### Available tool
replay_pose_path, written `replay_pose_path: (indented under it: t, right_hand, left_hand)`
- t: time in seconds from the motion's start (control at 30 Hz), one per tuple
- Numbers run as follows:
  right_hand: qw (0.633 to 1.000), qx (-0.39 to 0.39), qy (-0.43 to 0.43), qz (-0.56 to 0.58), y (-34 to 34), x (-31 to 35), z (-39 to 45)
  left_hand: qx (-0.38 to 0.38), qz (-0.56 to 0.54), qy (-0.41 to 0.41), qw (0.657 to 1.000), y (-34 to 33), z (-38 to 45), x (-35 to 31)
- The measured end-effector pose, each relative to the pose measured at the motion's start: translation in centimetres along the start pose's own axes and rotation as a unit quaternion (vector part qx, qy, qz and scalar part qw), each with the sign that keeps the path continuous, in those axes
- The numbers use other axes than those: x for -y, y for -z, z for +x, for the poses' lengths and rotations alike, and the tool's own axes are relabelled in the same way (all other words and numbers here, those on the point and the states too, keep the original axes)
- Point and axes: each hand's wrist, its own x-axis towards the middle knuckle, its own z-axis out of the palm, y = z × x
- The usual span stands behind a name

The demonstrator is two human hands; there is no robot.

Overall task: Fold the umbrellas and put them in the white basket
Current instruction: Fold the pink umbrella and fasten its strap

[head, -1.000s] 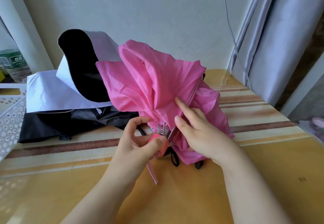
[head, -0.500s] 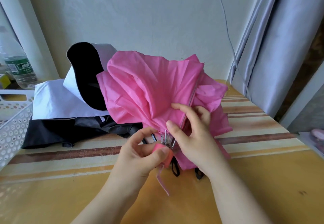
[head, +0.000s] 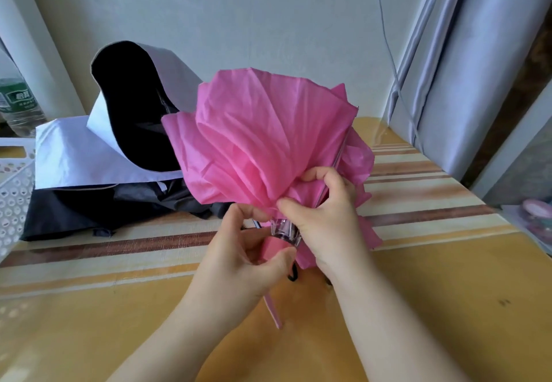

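Note:
A pink umbrella (head: 257,139) stands collapsed but loose above the table, its canopy bunched upward and its strap hanging below. My left hand (head: 239,259) grips its pink handle (head: 273,247) from the left. My right hand (head: 325,217) pinches the pink fabric and ribs just above the handle. Behind it lies a white-and-black umbrella (head: 119,148), unfolded and crumpled on the table. The white basket (head: 15,190) shows only as a perforated corner at the left edge.
A plastic water bottle (head: 18,106) stands at the far left by the wall. Grey curtains (head: 466,61) hang at the right. The yellow striped table (head: 418,277) runs to an edge on the right, with small items (head: 537,211) beyond it.
My right hand's fingers have curled from straight into a pinch on the fabric near the handle. The pink canopy has been gathered more upright and tighter.

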Motion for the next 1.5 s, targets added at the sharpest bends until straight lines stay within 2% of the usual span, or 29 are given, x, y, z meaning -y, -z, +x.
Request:
replay_pose_path:
  t: [0.1,0.23,0.47,0.63,0.97,1.2,1.3,1.4,1.5]
  right_hand:
    - [1.0,-0.013,-0.009,0.02,0.4,-0.1,0.3]
    - [0.999,-0.02,-0.015,0.025,0.5,0.0,0.5]
    - [1.0,-0.006,0.002,-0.005,0.2,-0.1,-0.1]
    - [1.0,-0.024,0.012,0.002,-0.1,-0.1,-0.2]
    - [0.998,-0.049,0.048,-0.01,-1.0,-0.3,-0.7]
    - [0.996,-0.048,0.071,-0.02,-1.0,0.0,-0.8]
    - [0.996,0.005,0.083,-0.026,-0.2,0.5,-0.5]
    - [0.988,0.066,0.132,-0.039,0.8,0.9,0.2]
    - [0.96,0.133,0.191,-0.159,1.9,1.0,0.4]
  left_hand:
    - [-0.066,0.04,0.01,0.997,-0.6,-0.4,-0.4]
    - [-0.033,0.031,0.025,0.999,-0.7,-0.4,-0.6]
    - [-0.038,0.026,0.024,0.999,-0.3,-0.1,0.1]
    - [-0.035,0.072,-0.001,0.997,-0.2,-0.2,0.4]
    - [-0.095,0.199,-0.061,0.973,-0.4,-0.5,1.2]
    - [-0.069,0.12,-0.003,0.99,0.0,0.0,1.4]
    - [-0.059,0.032,0.013,0.998,0.6,0.5,1.2]
    - [-0.036,-0.062,0.029,0.997,0.8,0.6,0.8]
    - [-0.043,-0.144,0.04,0.988,0.7,0.7,0.7]
